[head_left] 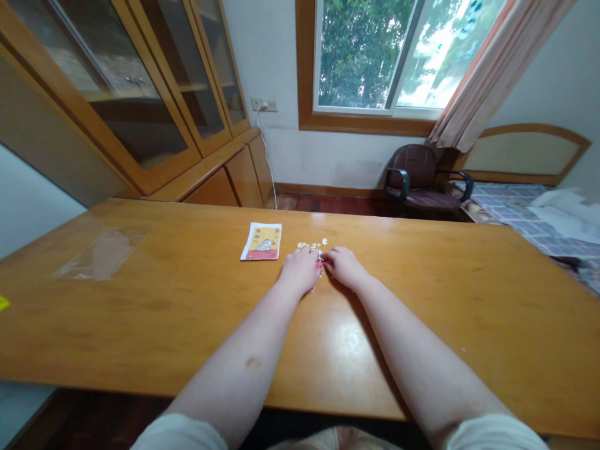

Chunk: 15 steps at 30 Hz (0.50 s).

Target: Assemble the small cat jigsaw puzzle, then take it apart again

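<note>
Small jigsaw puzzle pieces (317, 245) lie in a loose cluster on the wooden table, white and yellowish at the far side, pink nearer to me. Palm down over the left part of this cluster rests my left hand (300, 269), its fingers spread forward and hiding some pieces. From the right side my right hand (344, 265) reaches in, fingertips bent together on a puzzle piece at the cluster's edge. A picture card (261, 242), yellow and pink with a white cartoon animal, lies just left of my left hand.
A clear plastic bag (105, 253) lies flat on the left of the table (187, 312). Something yellow (4, 303) shows at the left edge. Beyond the table stand a glass-door cabinet (154, 94), an office chair (419, 178) and a bed (525, 203).
</note>
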Motion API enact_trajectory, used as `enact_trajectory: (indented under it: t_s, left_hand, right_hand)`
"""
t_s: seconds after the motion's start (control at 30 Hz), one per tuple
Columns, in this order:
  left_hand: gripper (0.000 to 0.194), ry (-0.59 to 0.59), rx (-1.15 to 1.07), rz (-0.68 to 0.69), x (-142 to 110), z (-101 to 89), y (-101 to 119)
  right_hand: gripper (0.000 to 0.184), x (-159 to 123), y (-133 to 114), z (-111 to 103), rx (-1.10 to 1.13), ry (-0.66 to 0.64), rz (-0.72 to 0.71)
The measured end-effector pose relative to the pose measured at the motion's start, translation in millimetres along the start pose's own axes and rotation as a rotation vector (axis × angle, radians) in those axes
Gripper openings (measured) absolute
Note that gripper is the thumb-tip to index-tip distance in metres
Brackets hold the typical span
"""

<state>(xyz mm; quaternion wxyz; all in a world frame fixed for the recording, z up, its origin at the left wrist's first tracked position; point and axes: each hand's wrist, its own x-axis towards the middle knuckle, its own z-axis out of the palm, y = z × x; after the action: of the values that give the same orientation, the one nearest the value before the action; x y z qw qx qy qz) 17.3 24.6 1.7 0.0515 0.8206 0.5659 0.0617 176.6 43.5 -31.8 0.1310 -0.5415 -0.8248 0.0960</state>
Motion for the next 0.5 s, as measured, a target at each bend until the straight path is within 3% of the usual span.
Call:
enact_trajectory:
  t_s: [0.17,0.4,0.5]
  left_hand:
    - [0.022,-0.126,0.034,-0.09,1.9,0.1,-0.9]
    - [0.017,-0.141,-0.084,-0.115,7.0,0.5,-3.4]
    - [0.018,-0.159,-0.129,-0.132,7.5,1.8,-4.2]
  right_hand:
    - [0.021,-3.5,-7.8,-5.1,-0.057,0.01,-0.012]
    - [0.013,-3.3,-6.3,-3.5,0.019,0.023,-0.014]
    - [0.019,-2.1,-2.7,-0.7,0.077,0.036,-0.003]
